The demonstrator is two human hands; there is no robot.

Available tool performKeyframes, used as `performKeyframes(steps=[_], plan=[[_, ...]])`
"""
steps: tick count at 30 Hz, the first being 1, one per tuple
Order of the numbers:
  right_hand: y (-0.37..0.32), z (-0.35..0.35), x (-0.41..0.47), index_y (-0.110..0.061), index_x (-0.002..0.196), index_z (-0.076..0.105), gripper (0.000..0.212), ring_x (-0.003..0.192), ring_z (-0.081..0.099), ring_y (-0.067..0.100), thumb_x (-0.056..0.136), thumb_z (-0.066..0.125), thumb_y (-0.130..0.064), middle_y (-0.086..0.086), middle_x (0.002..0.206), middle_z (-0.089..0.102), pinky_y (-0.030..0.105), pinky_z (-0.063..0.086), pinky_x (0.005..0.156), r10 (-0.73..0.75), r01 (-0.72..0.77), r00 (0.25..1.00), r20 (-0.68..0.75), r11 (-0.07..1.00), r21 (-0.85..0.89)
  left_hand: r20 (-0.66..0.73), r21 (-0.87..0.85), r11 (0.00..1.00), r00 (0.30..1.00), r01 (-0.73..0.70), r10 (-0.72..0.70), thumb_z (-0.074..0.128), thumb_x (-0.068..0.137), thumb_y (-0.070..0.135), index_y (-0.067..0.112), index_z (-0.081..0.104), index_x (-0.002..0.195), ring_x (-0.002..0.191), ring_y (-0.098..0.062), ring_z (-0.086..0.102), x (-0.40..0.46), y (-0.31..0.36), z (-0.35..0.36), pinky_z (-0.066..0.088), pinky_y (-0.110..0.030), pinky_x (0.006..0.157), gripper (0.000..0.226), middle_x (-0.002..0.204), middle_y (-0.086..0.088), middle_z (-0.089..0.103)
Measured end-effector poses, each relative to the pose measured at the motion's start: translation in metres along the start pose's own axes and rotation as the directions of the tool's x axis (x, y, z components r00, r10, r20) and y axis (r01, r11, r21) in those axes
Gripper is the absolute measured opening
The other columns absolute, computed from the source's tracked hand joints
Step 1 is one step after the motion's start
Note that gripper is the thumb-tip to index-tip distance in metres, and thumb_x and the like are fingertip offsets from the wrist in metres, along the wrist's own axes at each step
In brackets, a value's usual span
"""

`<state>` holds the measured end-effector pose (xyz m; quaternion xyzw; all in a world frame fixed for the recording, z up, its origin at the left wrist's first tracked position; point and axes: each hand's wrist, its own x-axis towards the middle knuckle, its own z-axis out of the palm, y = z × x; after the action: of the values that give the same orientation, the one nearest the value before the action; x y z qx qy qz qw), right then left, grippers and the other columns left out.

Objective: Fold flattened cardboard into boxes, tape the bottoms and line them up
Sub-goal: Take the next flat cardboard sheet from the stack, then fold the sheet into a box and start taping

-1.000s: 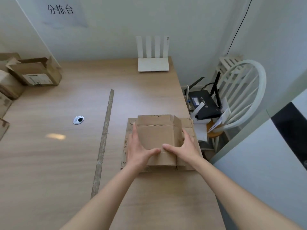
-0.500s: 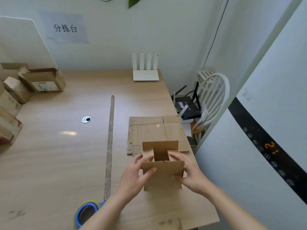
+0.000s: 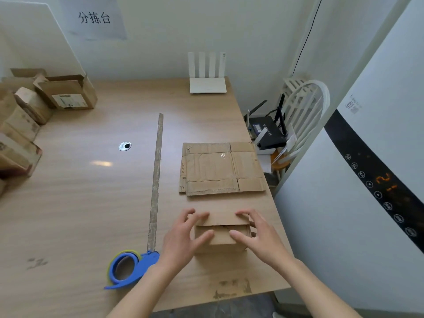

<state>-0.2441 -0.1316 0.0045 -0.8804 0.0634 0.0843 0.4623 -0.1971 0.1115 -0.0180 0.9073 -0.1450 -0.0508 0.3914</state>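
Box point(image 3: 221, 235) sat at 5 o'clock on the table point(image 3: 91, 203), near its front-right edge, w/ flaps folded shut on top. Left hand point(image 3: 183, 237) and right hand point(image 3: 257, 235) flanked it, fingers spread and lightly curled, fingertips on the flaps and upper edges, pressing rather than gripping. Probably light, thin corrugated, stiff along the walls but creased and worn, so flaps likely to spring open if released. Best hold: palms on opp. side walls, thumbs pinning the seam. Not slippery, not fragile, tho corners could crush. Inside of the box hidden.

Flattened cardboard point(image 3: 221, 169) lay just beyond at 1 o'clock. Tape dispenser point(image 3: 128, 268), blue, at 7 o'clock beside the left wrist. Finished boxes point(image 3: 66, 92) clustered at 10 o'clock, several w/ flaps up; contents couldn't be made out.
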Motion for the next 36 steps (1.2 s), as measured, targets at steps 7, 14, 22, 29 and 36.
performKeyframes(steps=[7,14,22,29,36], plan=[[0.016,0.024,-0.003,-0.035,0.149,0.029,0.054,0.154,-0.005,-0.002,0.103,0.04,-0.061,-0.021,0.169,-0.01,0.036,0.013,0.129,-0.155,0.193,0.98,0.122,0.881,-0.431,0.024,0.19,0.97,0.989,-0.15,0.148,0.039,0.097,0.062,0.034,0.047,0.127,0.152,-0.002,0.008,-0.016,-0.009,0.027,0.028,-0.036,0.118,0.041,0.164,0.022,0.014],[0.013,0.049,0.009,-0.038,0.16,0.018,0.063,0.152,-0.016,-0.008,0.104,0.039,-0.06,-0.023,0.169,-0.003,0.031,0.004,0.129,-0.174,0.217,0.974,0.143,0.894,-0.391,0.217,0.386,0.913,0.975,-0.132,0.049,0.013,0.1,0.068,0.041,-0.006,0.158,0.151,0.003,-0.008,-0.021,-0.036,0.011,0.002,-0.032,0.124,0.067,0.163,0.023,-0.017],[0.013,0.045,0.008,-0.045,0.159,0.016,0.065,0.153,-0.006,-0.005,0.101,0.034,-0.067,-0.021,0.168,0.0,0.022,-0.002,0.124,-0.18,0.209,0.978,0.106,0.856,-0.474,-0.172,0.333,0.928,0.978,0.17,-0.117,0.038,0.098,0.063,0.032,0.035,0.153,0.138,-0.012,0.04,-0.048,-0.044,-0.02,0.037,-0.036,0.111,0.063,0.154,0.012,0.038],[0.009,0.047,0.005,-0.04,0.16,0.024,0.066,0.15,0.0,-0.001,0.1,0.039,-0.065,-0.019,0.168,0.0,0.027,0.01,0.122,-0.168,0.188,0.982,0.086,0.874,-0.448,-0.111,0.525,0.775,0.931,0.352,-0.347,0.035,0.081,0.087,0.033,0.046,0.146,0.081,-0.016,0.06,-0.103,-0.105,-0.039,0.044,-0.03,0.071,0.085,0.101,0.008,0.061],[0.002,0.049,0.011,-0.013,0.152,0.049,0.062,0.123,0.041,0.012,0.1,0.057,-0.046,-0.002,0.134,0.049,0.023,0.039,0.104,-0.295,0.292,0.953,0.068,0.836,-0.465,-0.024,0.236,0.92,0.949,0.311,-0.315,0.049,0.079,0.065,0.044,0.038,0.139,0.091,-0.014,0.066,-0.083,-0.09,-0.071,0.055,-0.039,0.073,0.065,0.111,0.017,0.064]])
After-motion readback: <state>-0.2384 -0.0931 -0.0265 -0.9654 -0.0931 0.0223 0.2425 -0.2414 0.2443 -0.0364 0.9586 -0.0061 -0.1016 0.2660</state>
